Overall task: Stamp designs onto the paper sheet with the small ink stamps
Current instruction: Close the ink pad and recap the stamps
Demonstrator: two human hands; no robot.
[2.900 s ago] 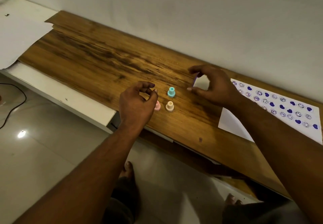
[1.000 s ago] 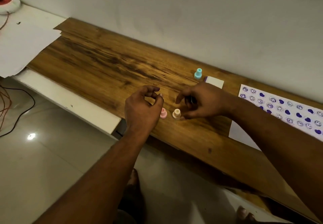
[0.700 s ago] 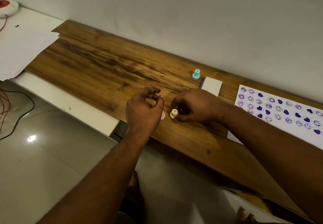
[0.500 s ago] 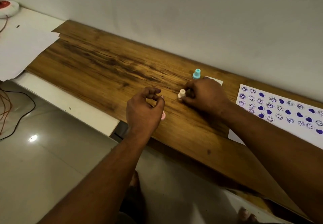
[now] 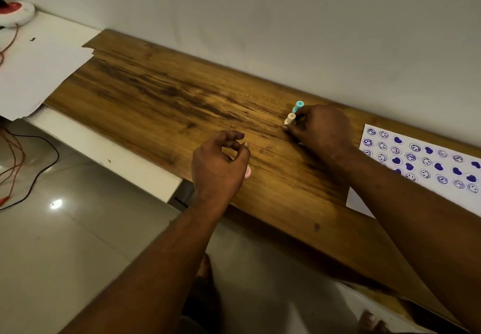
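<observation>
My right hand [image 5: 320, 130] holds the beige stamp [image 5: 289, 119] against the wooden board [image 5: 169, 99], just in front of the teal stamp [image 5: 298, 106] that stands near the wall. My left hand [image 5: 218, 167] hovers over the board's front part with fingers curled and holds nothing. The pink stamp [image 5: 247, 171] peeks out from under its right side. The paper sheet [image 5: 421, 156], covered with purple smileys and hearts, lies at the right. The small white ink pad is hidden behind my right hand.
White sheets [image 5: 31, 73] lie on a white surface at the left, with a red-and-white round object [image 5: 15, 12] at the far corner. Cables [image 5: 15, 156] trail on the tiled floor [image 5: 65, 229] below. A wall runs right behind the board.
My right hand picked up the beige stamp beside the pink one and carried it back toward the wall, next to the teal stamp. My left hand stayed in place.
</observation>
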